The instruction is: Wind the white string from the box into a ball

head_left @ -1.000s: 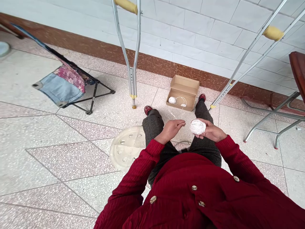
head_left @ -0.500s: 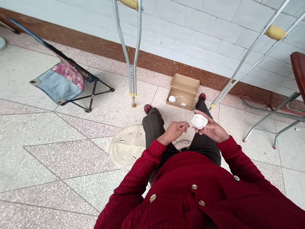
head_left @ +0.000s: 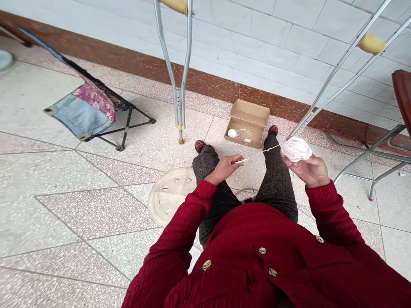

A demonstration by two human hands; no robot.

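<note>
A white ball of yarn is held up by my right hand, its fingers curled round the lower side. From the ball a strand of yarn stretches leftward, fairly taut, to my left hand, which pinches it between thumb and fingers. On the floor beyond my feet stands an open cardboard box. Inside it lies a second, smaller-looking white ball of yarn, with a loop of loose yarn running to a small white clump.
One crutch leans upright at the wall, another crutch slants at the right. A folding chair stands left. A round pale plastic stool sits beside my left leg. Metal chair legs are at the right.
My right hand has moved right and slightly up with the ball of yarn, while my left hand shifted left. The strand between them is now much longer.
</note>
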